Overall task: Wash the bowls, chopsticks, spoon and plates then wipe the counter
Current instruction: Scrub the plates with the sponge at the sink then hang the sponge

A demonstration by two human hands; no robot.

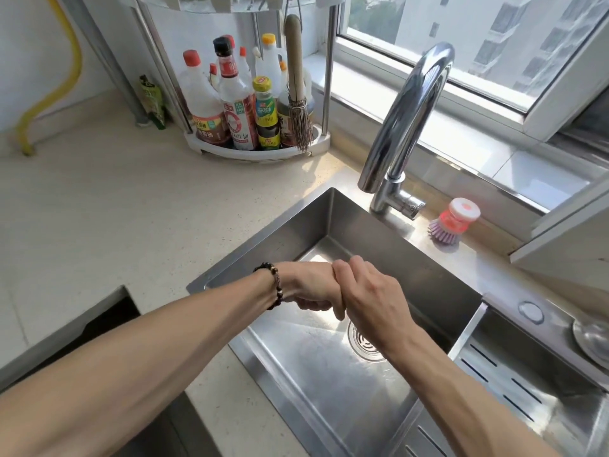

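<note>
Both my hands meet over the steel sink (263, 232). My left hand (309, 285), with a bead bracelet on its wrist, has its fingers curled under and nothing shows in them. My right hand (369, 298) wraps its fingers over the left hand's knuckles and grips it. The sink basin holds no dishes, and its drain (362, 341) is uncovered. No water runs from the curved faucet (408, 120). The beige counter (115, 209) lies to the left. No bowls, chopsticks, spoon or plates are in view.
A corner rack (257, 153) with several sauce bottles and a hanging bamboo brush (296, 94) stands at the back. A pink dish brush (451, 222) lies behind the sink. A slotted drain tray (514, 384) and a steel round object (593, 334) are at the right.
</note>
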